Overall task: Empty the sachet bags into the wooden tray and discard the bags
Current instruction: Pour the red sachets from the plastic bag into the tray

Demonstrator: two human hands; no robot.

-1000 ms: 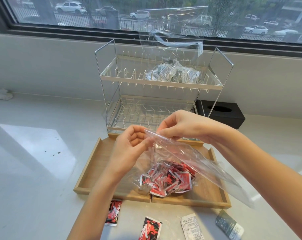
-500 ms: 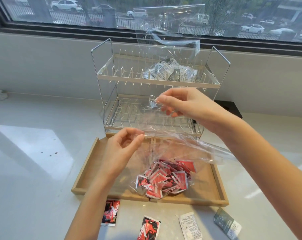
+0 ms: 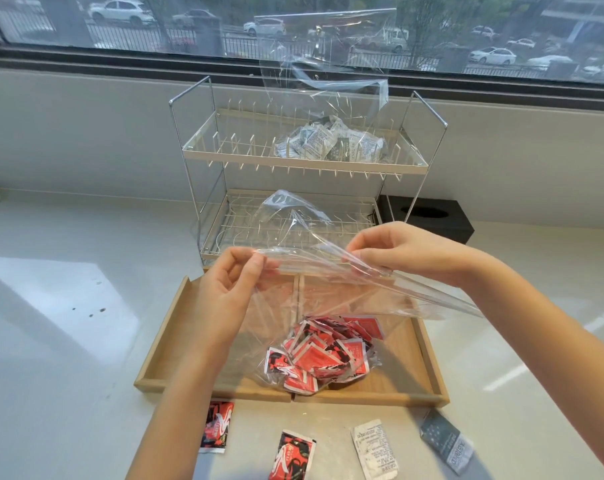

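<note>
Since the earlier frames, the clear bag (image 3: 328, 296) mouth has been pulled apart, its rim pinched by the left hand (image 3: 229, 289) and right hand (image 3: 402, 252). Red sachets (image 3: 323, 353) remain bagged over the wooden tray (image 3: 428, 362). Four loose sachets (image 3: 295, 453) lie nearer; print is illegible. A second bag (image 3: 331, 140) sits on the rack (image 3: 224, 155).

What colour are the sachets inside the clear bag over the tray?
Red with black and white markings, clearest in the head view.

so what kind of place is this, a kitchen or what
Probably a kitchen counter by a window: a two-tier dish rack stands on the white countertop, a black tissue box sits beside it, and parked cars show through the window.
</note>
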